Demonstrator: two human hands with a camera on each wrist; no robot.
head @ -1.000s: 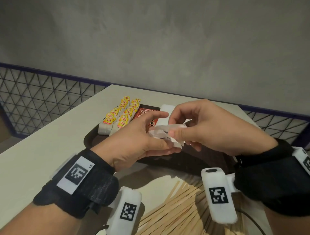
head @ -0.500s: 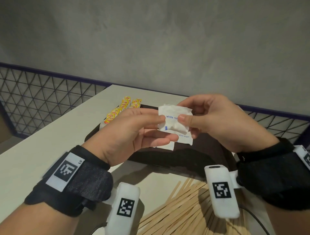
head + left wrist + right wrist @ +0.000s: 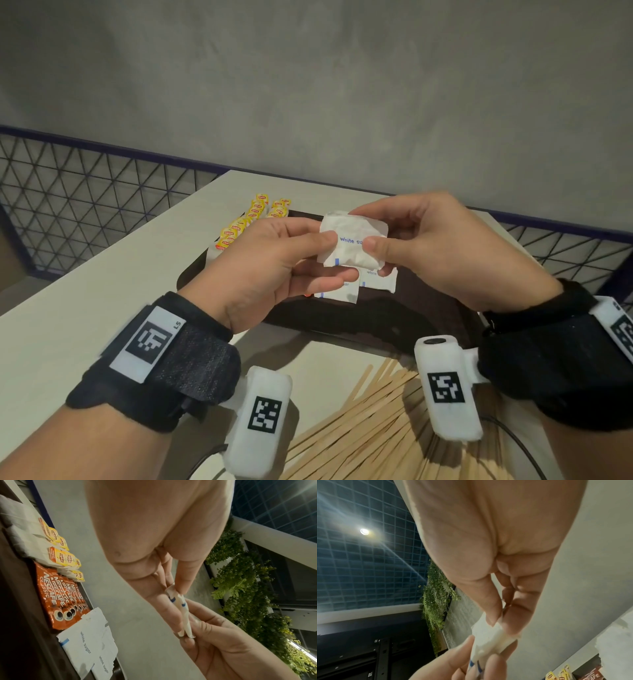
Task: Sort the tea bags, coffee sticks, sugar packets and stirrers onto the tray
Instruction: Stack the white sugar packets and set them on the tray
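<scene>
While both the left hand point(image 3: 274, 263) and right hand point(image 3: 428, 246) pinch a small stack of sugar packets point(image 3: 352, 243) above the tray point(image 3: 428, 308), they seem to be squaring it for placing.

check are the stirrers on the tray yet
No. The stirrers lie fanned on the table, in front of the tray.
</scene>
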